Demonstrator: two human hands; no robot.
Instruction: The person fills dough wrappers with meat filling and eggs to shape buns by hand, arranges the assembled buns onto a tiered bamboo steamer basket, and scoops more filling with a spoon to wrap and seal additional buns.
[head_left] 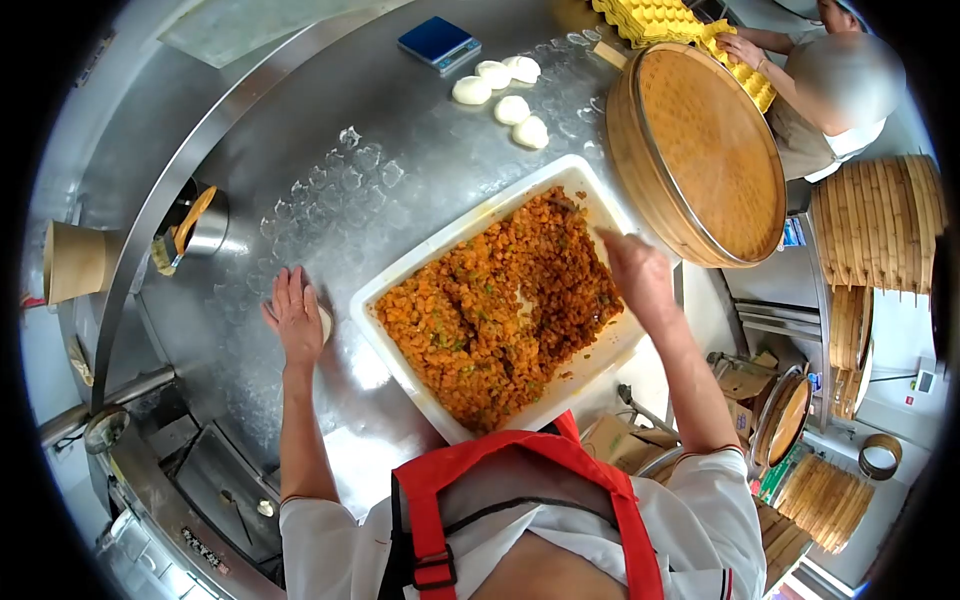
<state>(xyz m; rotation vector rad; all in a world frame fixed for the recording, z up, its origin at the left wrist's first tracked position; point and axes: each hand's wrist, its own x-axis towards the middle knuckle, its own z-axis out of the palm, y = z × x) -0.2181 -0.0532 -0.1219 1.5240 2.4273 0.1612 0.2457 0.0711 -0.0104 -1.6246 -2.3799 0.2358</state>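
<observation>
My left hand (297, 318) lies palm down on the steel table with its fingers stretched out. A small pale round of dough (326, 324) shows at its edge, partly covered by the palm. My right hand (640, 275) is closed at the right rim of a white tray (392, 378); whatever its fingers may hold is hidden. Inside the tray is an orange-brown chopped filling (470, 320) with green bits, pushed up in an uneven heap. Several white dough pieces (512, 110) sit farther back on the table.
A large round bamboo steamer (700, 150) stands at the back right, a blue-topped scale (438, 42) at the back. To the left is a metal pot (208, 232) with a brush (190, 225). Another person (830, 95) handles yellow egg trays (660, 20). Stacked steamers (875, 220) are at right.
</observation>
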